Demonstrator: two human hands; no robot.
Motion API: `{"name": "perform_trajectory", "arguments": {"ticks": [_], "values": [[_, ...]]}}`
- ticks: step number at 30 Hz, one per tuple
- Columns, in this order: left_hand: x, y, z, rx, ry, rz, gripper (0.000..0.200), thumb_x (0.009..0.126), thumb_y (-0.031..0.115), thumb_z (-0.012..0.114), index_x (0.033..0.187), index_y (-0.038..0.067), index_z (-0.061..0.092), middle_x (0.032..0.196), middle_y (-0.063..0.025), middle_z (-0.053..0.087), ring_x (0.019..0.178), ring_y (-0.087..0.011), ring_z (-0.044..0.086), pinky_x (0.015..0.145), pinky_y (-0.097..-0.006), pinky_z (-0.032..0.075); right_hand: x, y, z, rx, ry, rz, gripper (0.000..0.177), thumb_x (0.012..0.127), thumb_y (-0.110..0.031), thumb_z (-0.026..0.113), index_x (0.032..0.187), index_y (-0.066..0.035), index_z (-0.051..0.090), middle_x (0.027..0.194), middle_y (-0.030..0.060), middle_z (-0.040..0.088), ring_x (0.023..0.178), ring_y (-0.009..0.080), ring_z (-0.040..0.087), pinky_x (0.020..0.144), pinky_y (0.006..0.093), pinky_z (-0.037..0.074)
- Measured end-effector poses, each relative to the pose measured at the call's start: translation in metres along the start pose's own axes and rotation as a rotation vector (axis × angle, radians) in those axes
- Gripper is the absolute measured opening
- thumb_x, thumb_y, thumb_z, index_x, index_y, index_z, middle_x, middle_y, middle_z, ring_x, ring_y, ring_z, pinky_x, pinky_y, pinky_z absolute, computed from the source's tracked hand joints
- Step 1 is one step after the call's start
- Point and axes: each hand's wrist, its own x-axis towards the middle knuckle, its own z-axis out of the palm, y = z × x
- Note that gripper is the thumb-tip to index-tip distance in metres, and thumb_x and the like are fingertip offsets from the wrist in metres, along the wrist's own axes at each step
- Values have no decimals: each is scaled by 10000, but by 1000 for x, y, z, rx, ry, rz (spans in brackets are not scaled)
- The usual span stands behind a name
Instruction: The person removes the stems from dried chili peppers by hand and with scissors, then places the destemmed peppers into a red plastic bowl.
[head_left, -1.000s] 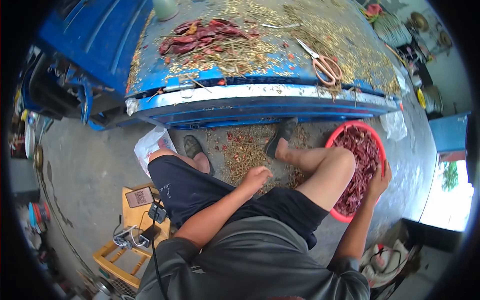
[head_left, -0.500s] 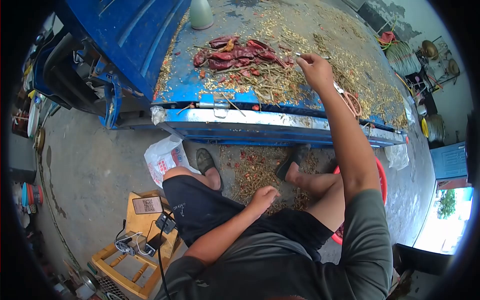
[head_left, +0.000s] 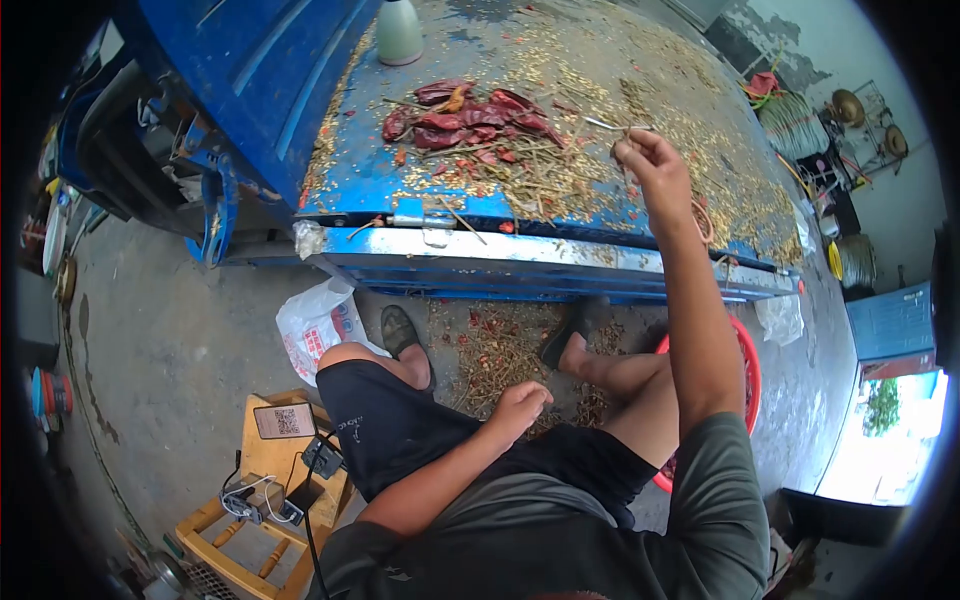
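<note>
Dark red dried chillies (head_left: pixel 475 122) lie in a pile on the blue metal platform, with dry stems (head_left: pixel 545 175) and pale seeds around them. My right hand (head_left: pixel 658 170) is above the platform, right of the pile, its fingertips curled together on something too small to make out. A thin metallic tool (head_left: pixel 603 124) shows just beyond those fingers. Below my right wrist the scissors' handle (head_left: pixel 703 222) is partly hidden by my arm. My left hand (head_left: pixel 522 408) hovers over my lap with its fingers curled in; what they hold, if anything, is hidden.
A pale green bottle (head_left: pixel 399 35) stands at the platform's far left. Between my feet are scattered stems (head_left: pixel 490 365). A white plastic bag (head_left: pixel 318 325) lies by one foot, a red basket (head_left: pixel 748 370) beside my right leg. A wooden stool (head_left: pixel 262 440) carries a phone (head_left: pixel 284 421) and cables.
My right hand has drawn back slightly, down and to the right, away from the pile. The whole view has shifted a little. My left hand stays over my lap, its fingers more curled.
</note>
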Motion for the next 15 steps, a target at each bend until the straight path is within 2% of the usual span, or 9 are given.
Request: {"name": "perform_trajectory", "arguments": {"ticks": [2,4,6,8,9,10,11,14,15], "values": [[1,-9,2,22,-5,-8,161,971,130,510,919,33,627,633,52,443,516,-39,379,452,-222,273,-52,-3,-23,-55,-70,-46,256,824,-151,771,1007,-7,666,971,40,677,888,115,624,812,266,489],[3,-10,5,70,26,-54,159,970,131,511,917,31,623,627,49,441,519,-41,381,457,-225,274,-116,-4,-37,-122,-180,21,208,816,-117,763,986,-47,665,949,18,656,856,113,610,789,270,485],[8,-19,3,108,48,-42,162,969,136,513,914,32,624,622,48,441,523,-46,383,463,-229,281,-180,38,-51,-80,-339,158,177,822,-74,737,989,-77,677,933,9,625,847,112,600,773,272,484],[12,-21,1,125,93,-60,166,968,141,512,915,38,631,622,46,446,528,-50,386,470,-232,286,-244,96,-66,-140,-496,298,108,827,-45,702,933,-65,703,895,51,601,806,126,591,700,270,481],[13,-22,-2,139,98,-52,166,968,141,512,915,38,631,622,46,446,528,-50,386,470,-232,286,-272,122,-71,-236,-558,270,117,815,-43,694,929,-66,714,868,67,599,762,144,595,680,281,486],[14,-24,-6,153,105,-49,175,974,155,511,927,42,637,637,43,468,530,-45,398,470,-216,297,-286,93,-69,-344,-621,302,149,803,-44,687,945,-67,722,849,80,604,750,161,605,682,294,493],[13,-27,-8,168,110,-55,185,979,168,509,940,46,643,651,41,490,531,-41,410,470,-200,308,-301,100,-69,-378,-672,327,189,795,-45,685,980,-66,721,856,83,619,774,171,620,702,298,501],[14,-37,-7,243,143,-48,186,975,161,501,941,51,648,661,33,512,531,-49,431,468,-206,320,-324,116,-59,-215,-767,241,217,792,-44,680,1006,-60,714,872,85,626,771,172,627,707,296,504],[16,-40,-6,277,135,-53,202,978,177,488,941,62,649,672,24,533,523,-61,447,465,-217,330,-324,114,-54,-211,-813,213,218,814,-46,698,1031,-30,697,894,56,603,786,129,598,730,272,490]]}}
